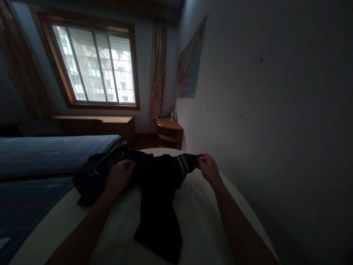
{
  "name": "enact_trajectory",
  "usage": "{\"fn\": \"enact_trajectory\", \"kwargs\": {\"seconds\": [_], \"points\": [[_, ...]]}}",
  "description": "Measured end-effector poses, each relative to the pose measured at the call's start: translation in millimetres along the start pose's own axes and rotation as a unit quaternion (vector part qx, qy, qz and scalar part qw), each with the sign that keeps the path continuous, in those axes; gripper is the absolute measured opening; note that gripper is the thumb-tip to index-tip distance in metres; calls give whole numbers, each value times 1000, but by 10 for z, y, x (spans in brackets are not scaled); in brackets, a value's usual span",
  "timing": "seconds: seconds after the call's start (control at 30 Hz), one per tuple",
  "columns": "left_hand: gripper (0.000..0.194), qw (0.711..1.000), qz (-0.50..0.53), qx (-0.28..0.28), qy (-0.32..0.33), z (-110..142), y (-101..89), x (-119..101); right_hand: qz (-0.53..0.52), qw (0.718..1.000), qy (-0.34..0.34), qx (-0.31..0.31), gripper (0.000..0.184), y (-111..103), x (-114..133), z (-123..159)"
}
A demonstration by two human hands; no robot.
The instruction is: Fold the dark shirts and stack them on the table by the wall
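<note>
A black garment (158,195) with two white stripes near its cuff lies spread on a white sheet (201,221) in front of me. My right hand (208,167) pinches the striped cuff end of a sleeve, held out to the right. My left hand (120,176) rests closed on the garment's left part, pressing the cloth down. A second dark piece of clothing (92,176) lies bunched under and left of that hand.
A blue checked cover (41,154) spreads over the bed at left. A bare wall (275,110) runs close along the right, with a map (190,62) hung on it. Ahead are a barred window (95,62), a low wooden cabinet (110,125) and a corner shelf (168,132).
</note>
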State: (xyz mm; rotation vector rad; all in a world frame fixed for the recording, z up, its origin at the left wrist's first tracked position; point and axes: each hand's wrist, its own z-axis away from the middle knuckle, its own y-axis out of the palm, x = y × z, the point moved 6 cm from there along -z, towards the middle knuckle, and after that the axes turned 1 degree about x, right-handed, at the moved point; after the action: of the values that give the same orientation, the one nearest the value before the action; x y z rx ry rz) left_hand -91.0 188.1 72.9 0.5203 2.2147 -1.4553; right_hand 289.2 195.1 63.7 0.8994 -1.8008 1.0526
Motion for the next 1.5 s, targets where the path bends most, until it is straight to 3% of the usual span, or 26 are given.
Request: {"fn": "enact_trajectory", "kwargs": {"seconds": [0.1, 0.27, 0.33, 0.4, 0.47, 0.53, 0.6, 0.7, 0.9, 0.97, 1.03, 1.17, 1.23, 1.33, 1.43, 1.5], "points": [[26, 997, 10, -1, 73, 127, 117, -225, 38, 998, 25, 38, 18, 113, -138, -5], [45, 952, -14, 158, 260, 502, 554, -636, 147, 976, 68, 143, 47, 296, -331, 122], [58, 939, -64, 184, 282, 605, 689, -661, 189, 965, 43, 177, 67, 366, -327, 213], [55, 934, -103, 195, 282, 647, 774, -644, 239, 950, 18, 202, 80, 442, -326, 307], [38, 933, -114, 197, 279, 644, 804, -627, 288, 932, 11, 222, 73, 517, -348, 379], [27, 939, -97, 187, 273, 604, 775, -617, 319, 919, 9, 230, 53, 558, -365, 404], [25, 948, -63, 168, 262, 534, 695, -600, 320, 923, 0, 215, 34, 530, -338, 365], [27, 967, -3, 120, 224, 372, 506, -508, 292, 944, -39, 145, 23, 335, -211, 221], [37, 988, 79, 16, 135, 61, 171, -164, 208, 974, -72, -56, 24, -249, -45, -17], [37, 990, 80, 10, 114, 31, 160, -109, 196, 972, -85, -94, 26, -323, -58, -36], [37, 992, 79, 1, 101, 49, 164, -127, 198, 971, -98, -91, 31, -291, -105, -38], [37, 988, 78, -31, 128, 211, 178, -363, 258, 961, -105, -3, 49, -43, -240, 10], [36, 978, 74, 34, 192, 341, 296, -544, 301, 947, -100, 49, 55, 90, -277, 67], [42, 942, 19, 183, 281, 570, 565, -704, 326, 920, -129, 178, 59, 325, -255, 201], [52, 917, -61, 261, 296, 694, 735, -673, 334, 882, -158, 293, 57, 516, -234, 349], [53, 906, -80, 291, 297, 727, 771, -644, 357, 869, -159, 303, 50, 562, -253, 385]]}}
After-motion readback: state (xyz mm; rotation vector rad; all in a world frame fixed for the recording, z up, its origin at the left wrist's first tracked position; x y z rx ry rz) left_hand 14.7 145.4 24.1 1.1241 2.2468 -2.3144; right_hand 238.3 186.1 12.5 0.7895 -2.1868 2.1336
